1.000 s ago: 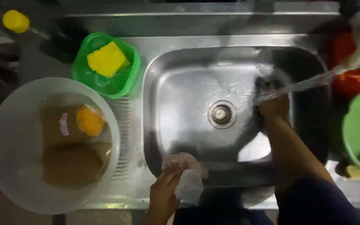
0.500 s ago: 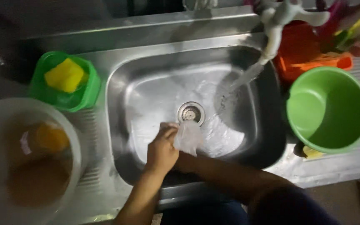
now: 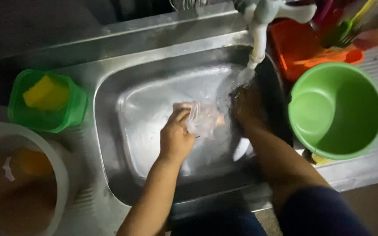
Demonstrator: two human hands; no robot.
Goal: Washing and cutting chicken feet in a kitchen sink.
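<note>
- Bag [image 3: 204,120]: a thin clear plastic bag, crumpled, sits over the middle of the sink [image 3: 110,87], just left of the falling water.
- Left hand [image 3: 176,137] pinches the bag's left edge, fingers curled narrow around the film; the forearm runs down to 6 o'clock.
- Right hand [image 3: 246,105] is at 3 o'clock of the bag, directly under the stream. It looks loosely cupped, but the dark and the splash hide the fingers, so I cannot tell whether it grips anything or touches the bag.
- Tap [image 3: 259,26] stands at 12 o'clock of the right hand and is running; water [image 3: 243,76] drops onto that hand.
- Progress, as a judgement: the rinse looks to be in its middle. The bag is wet and glistening and water is flowing, yet the bag is beside the stream, not under it, and is not yet wrung or set aside. The tap is not yet shut.
- Green bowl [image 3: 335,109] stands at 3 o'clock of the sink, on the drainboard, nothing visible inside.
- Green tub [image 3: 73,109] with a yellow sponge [image 3: 44,91] is at 9 o'clock.
- White basin [image 3: 62,170] at 8 o'clock holds brownish water and something orange, too dim to name.
- Orange rack [image 3: 302,48] with utensils is at 1 o'clock.
</note>
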